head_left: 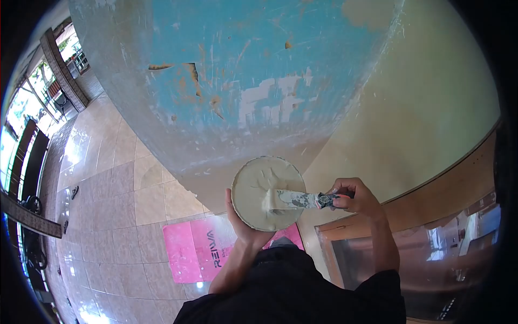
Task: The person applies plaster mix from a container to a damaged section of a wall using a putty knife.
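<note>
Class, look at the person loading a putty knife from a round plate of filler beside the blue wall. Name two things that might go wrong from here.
1. The plate rests only on the left hand; it may tip and drop filler onto the pink sheet or tiles.
2. The putty knife, gripped by the right hand, may shed filler before reaching the wall.

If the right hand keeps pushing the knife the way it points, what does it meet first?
The right hand points the putty knife leftward; its blade already rests in the putty on the round plate held by the left hand. Beyond that, probably the plate's far rim.
</note>
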Action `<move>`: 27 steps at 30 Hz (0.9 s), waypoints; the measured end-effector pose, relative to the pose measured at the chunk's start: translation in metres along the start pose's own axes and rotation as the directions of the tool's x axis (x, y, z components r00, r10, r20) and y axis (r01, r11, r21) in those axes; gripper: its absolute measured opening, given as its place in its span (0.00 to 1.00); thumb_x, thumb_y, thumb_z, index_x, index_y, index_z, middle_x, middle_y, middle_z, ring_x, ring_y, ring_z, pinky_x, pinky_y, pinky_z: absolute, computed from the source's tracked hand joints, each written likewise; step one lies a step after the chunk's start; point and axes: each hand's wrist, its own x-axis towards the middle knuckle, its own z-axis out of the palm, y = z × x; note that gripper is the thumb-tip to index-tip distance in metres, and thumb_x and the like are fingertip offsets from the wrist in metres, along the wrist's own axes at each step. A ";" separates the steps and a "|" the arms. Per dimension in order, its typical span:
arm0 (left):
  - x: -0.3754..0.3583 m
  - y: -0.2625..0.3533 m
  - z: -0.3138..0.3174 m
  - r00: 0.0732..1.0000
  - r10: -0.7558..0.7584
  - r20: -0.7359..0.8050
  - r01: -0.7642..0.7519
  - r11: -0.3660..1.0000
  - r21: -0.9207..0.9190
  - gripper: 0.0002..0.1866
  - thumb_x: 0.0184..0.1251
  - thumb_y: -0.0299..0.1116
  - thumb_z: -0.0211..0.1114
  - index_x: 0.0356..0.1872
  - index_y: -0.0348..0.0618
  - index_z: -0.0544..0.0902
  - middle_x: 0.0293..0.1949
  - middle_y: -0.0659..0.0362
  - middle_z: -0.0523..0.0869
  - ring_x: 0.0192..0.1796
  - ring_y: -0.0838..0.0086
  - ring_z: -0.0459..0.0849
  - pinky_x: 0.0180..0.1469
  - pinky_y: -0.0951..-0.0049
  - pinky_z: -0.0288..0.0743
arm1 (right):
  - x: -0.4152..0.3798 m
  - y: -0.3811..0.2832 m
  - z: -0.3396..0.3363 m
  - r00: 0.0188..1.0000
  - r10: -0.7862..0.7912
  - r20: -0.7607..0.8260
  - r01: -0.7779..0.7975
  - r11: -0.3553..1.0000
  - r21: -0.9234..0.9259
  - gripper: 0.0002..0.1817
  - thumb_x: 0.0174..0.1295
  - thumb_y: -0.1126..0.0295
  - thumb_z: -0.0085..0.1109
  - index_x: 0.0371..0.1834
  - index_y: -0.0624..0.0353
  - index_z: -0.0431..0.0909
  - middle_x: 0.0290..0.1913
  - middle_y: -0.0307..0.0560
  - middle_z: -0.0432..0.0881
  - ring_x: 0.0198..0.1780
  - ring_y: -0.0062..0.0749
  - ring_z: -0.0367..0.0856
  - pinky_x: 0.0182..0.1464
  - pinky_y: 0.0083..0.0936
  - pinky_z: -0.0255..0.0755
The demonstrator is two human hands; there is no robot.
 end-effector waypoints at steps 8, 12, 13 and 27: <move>0.018 -0.010 0.003 0.999 0.018 -0.026 -0.018 1.000 -0.008 0.40 0.65 0.71 0.45 0.71 0.56 0.67 0.68 0.61 0.70 0.67 0.61 0.68 0.69 0.48 0.60 | 0.001 0.018 -0.008 0.998 -0.044 -0.044 0.051 0.986 0.160 0.14 0.53 0.78 0.68 0.42 0.64 0.76 0.25 0.36 0.78 0.21 0.10 0.67 0.20 0.13 0.54; 0.029 -0.014 0.004 1.000 0.002 0.010 -0.002 1.000 -0.002 0.40 0.65 0.71 0.45 0.71 0.56 0.67 0.67 0.61 0.71 0.67 0.61 0.68 0.69 0.49 0.59 | 0.002 0.009 -0.012 0.987 -0.086 -0.133 0.099 0.990 0.100 0.12 0.54 0.79 0.66 0.41 0.65 0.77 0.24 0.37 0.77 0.19 0.12 0.68 0.19 0.15 0.59; 0.032 -0.015 0.005 1.000 0.004 0.025 -0.004 1.000 -0.003 0.40 0.65 0.71 0.45 0.71 0.56 0.67 0.67 0.61 0.71 0.68 0.61 0.68 0.69 0.49 0.59 | 0.004 0.009 -0.014 0.984 -0.099 -0.151 0.114 0.989 0.092 0.10 0.55 0.79 0.64 0.41 0.67 0.78 0.24 0.39 0.78 0.18 0.13 0.69 0.19 0.16 0.61; 0.052 -0.017 0.011 0.997 0.067 0.046 -0.068 0.998 0.016 0.41 0.65 0.71 0.46 0.72 0.55 0.66 0.69 0.59 0.69 0.69 0.58 0.67 0.70 0.46 0.59 | 0.031 0.013 -0.037 0.977 -0.188 -0.103 0.197 0.977 0.084 0.13 0.54 0.75 0.68 0.43 0.63 0.81 0.29 0.40 0.83 0.26 0.15 0.75 0.27 0.17 0.69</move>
